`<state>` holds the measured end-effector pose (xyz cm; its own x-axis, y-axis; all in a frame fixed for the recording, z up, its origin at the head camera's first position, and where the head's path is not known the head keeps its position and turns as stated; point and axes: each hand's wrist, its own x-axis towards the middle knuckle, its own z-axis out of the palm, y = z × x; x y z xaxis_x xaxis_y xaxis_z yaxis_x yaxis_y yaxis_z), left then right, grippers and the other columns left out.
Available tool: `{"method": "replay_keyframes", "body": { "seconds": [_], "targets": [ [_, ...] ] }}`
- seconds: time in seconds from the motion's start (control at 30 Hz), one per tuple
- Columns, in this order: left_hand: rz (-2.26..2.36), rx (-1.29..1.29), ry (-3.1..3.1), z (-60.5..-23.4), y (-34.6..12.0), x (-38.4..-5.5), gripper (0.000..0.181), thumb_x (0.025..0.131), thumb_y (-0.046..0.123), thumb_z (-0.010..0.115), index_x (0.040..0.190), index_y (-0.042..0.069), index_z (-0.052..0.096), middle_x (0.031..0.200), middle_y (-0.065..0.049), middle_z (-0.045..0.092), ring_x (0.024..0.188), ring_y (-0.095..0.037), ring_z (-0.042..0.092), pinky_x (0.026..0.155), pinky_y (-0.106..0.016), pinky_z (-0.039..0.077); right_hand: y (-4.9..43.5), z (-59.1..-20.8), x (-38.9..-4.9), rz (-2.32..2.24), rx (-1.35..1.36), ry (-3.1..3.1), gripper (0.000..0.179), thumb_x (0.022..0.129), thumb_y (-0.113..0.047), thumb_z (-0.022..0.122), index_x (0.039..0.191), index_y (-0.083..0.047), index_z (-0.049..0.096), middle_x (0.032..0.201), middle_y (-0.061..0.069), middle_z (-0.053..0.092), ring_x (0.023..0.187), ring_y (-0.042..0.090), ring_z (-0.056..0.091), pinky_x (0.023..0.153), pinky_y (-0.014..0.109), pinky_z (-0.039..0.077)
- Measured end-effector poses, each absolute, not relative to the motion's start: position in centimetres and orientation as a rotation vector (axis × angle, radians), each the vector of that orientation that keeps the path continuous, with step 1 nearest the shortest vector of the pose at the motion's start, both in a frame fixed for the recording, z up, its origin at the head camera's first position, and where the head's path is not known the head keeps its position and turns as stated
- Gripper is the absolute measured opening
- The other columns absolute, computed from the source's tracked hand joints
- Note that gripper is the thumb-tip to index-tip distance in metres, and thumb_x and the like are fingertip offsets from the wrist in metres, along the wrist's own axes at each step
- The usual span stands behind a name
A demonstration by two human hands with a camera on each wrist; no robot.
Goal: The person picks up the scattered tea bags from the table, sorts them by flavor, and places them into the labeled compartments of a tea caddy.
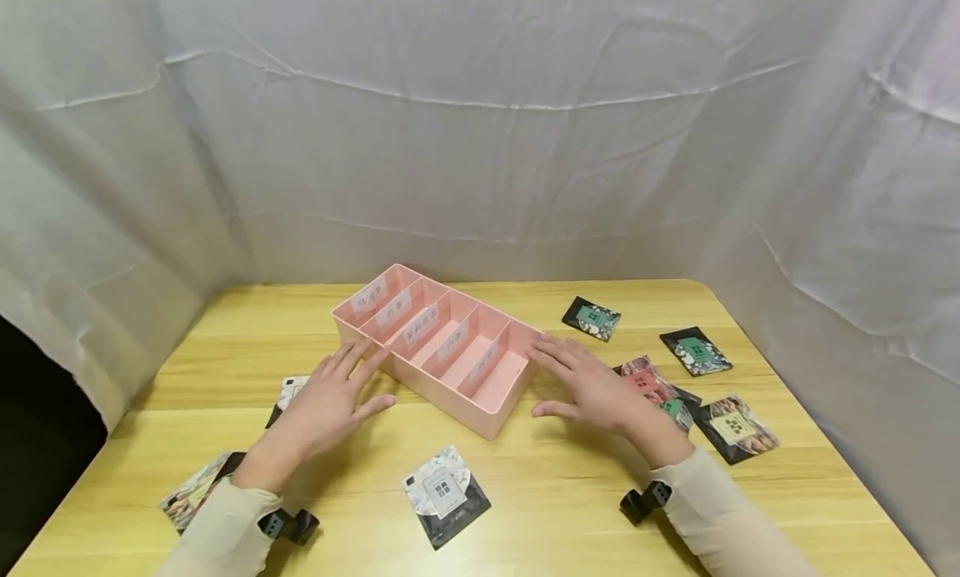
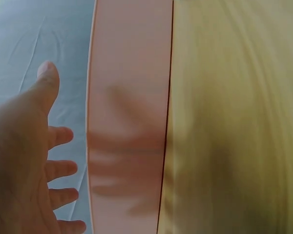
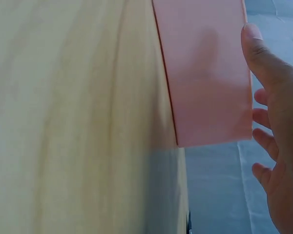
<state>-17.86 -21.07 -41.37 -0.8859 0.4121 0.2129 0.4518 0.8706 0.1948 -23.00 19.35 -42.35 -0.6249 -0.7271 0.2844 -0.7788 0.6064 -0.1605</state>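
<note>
A pink box (image 1: 438, 391) with several labelled compartments stands at an angle on the table, and no packets show inside it. My left hand (image 1: 322, 406) hovers by its near left side, fingers spread. In the left wrist view, the fingers and thumb of that left hand (image 2: 24, 151) extend beside the pink wall (image 2: 129, 63). Near the box's right end is my right hand (image 1: 600, 389), its fingers loosely extended. The right wrist view shows that right hand (image 3: 283, 112) close to the box's edge; whether it touches I cannot tell. A white-and-black packet (image 1: 444, 495) lies in front of the box.
At the right lie more flat packets: two green-labelled ones, a packet (image 1: 592, 318) and a packet (image 1: 696, 351), a yellow-labelled packet (image 1: 735, 428) and a red-labelled packet (image 1: 647, 380). Other packets (image 1: 197, 487) lie at the left, partly under my forearm. Grey cloth (image 1: 480, 160) hangs around the table.
</note>
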Motion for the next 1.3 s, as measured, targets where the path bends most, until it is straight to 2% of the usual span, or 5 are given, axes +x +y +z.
{"method": "replay_keyframes", "body": {
  "seconds": [0.33, 0.57, 0.8, 1.0, 1.3],
  "targets": [
    [-0.329, -0.707, -2.847, -41.6, -18.3, -18.5, 0.072, 0.099, 0.056, 0.046, 0.150, 0.007, 0.037, 0.156, -0.019, 0.028, 0.142, -0.044, 0.023, 0.114, -0.061, 0.020, 19.4, -42.5, -22.9, 0.361, 1.262, -2.636, 0.078, 0.092, -0.060, 0.056, 0.149, -0.010, 0.041, 0.155, 0.014, 0.033, 0.144, 0.030, 0.027, 0.117, 0.052, 0.021],
    [-0.287, -0.751, -2.824, -41.9, -17.4, -18.6, 0.069, 0.099, 0.056, 0.044, 0.149, 0.009, 0.041, 0.154, -0.022, 0.032, 0.140, -0.049, 0.023, 0.115, -0.059, 0.021, 19.5, -42.3, -22.8, 0.333, 1.264, -2.627, 0.076, 0.091, -0.062, 0.055, 0.148, -0.012, 0.043, 0.153, 0.013, 0.036, 0.142, 0.031, 0.031, 0.115, 0.055, 0.025],
    [-0.297, -0.725, -2.872, -41.8, -16.9, -18.8, 0.069, 0.100, 0.058, 0.039, 0.152, 0.012, 0.037, 0.157, -0.019, 0.026, 0.143, -0.047, 0.017, 0.117, -0.056, 0.015, 19.7, -42.0, -22.2, 0.296, 1.239, -2.600, 0.076, 0.089, -0.064, 0.055, 0.146, -0.015, 0.048, 0.150, 0.012, 0.042, 0.137, 0.035, 0.037, 0.112, 0.053, 0.031],
    [-0.281, -0.680, -2.887, -41.9, -16.5, -19.1, 0.069, 0.100, 0.058, 0.036, 0.153, 0.014, 0.035, 0.158, -0.016, 0.026, 0.144, -0.044, 0.017, 0.116, -0.058, 0.017, 19.8, -41.7, -21.4, 0.259, 1.211, -2.630, 0.074, 0.090, -0.065, 0.052, 0.146, -0.017, 0.048, 0.148, 0.011, 0.044, 0.137, 0.034, 0.038, 0.110, 0.052, 0.035],
    [-0.333, -0.588, -2.886, -42.0, -14.9, -19.3, 0.079, 0.099, 0.062, 0.036, 0.151, 0.002, 0.034, 0.156, -0.021, 0.027, 0.145, -0.040, 0.019, 0.116, -0.059, 0.017, 19.8, -41.1, -20.4, 0.186, 1.185, -2.622, 0.071, 0.091, -0.065, 0.050, 0.143, -0.016, 0.052, 0.143, 0.011, 0.050, 0.134, 0.034, 0.041, 0.108, 0.052, 0.038]
  ]
}}
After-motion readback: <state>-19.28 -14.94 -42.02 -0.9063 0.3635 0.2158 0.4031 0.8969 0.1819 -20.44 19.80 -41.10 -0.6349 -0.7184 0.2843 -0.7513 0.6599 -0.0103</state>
